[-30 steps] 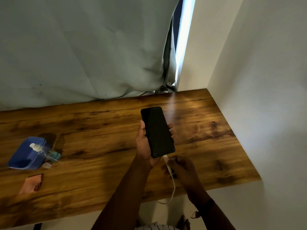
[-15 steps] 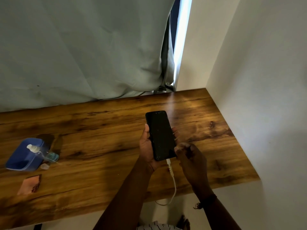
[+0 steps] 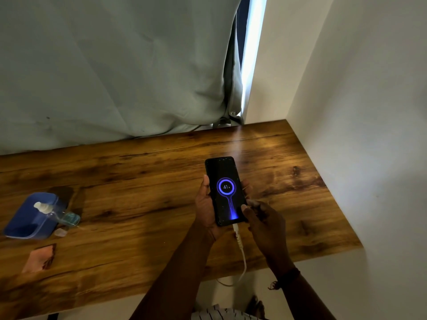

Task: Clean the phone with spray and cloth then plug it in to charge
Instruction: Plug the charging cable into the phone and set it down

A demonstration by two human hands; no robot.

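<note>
- Blue light glows on the phone (image 3: 226, 191): a ring with a figure that reads about 41 and a bright stem running down to the bottom edge, which I judge to be a charging display.
- The white cable (image 3: 240, 250) sits in the phone's bottom port, drops below the phone and loops past the near edge of the worktop (image 3: 138, 181).
- So the plug-in step looks done. The cleaning cannot be confirmed from here, though a few pale specks show along the phone's top and side edges.
- What seems left is only to set the phone down.
- The phone is held above the worktop, screen up, its top tilted away from the person.
- The left hand (image 3: 204, 207) cradles the phone from beneath, thumb along its left edge, fingertips curling over its right edge.
- The right hand (image 3: 263, 218) rests against the phone's lower right corner, thumb on the glass; it carries nothing of its own.
- Well to the left of the phone, a clear spray bottle (image 3: 57, 213) lies against a blue container (image 3: 27, 220).
- Nearer the person than those, still far left of the phone, lies a pinkish cloth (image 3: 39, 259).
</note>
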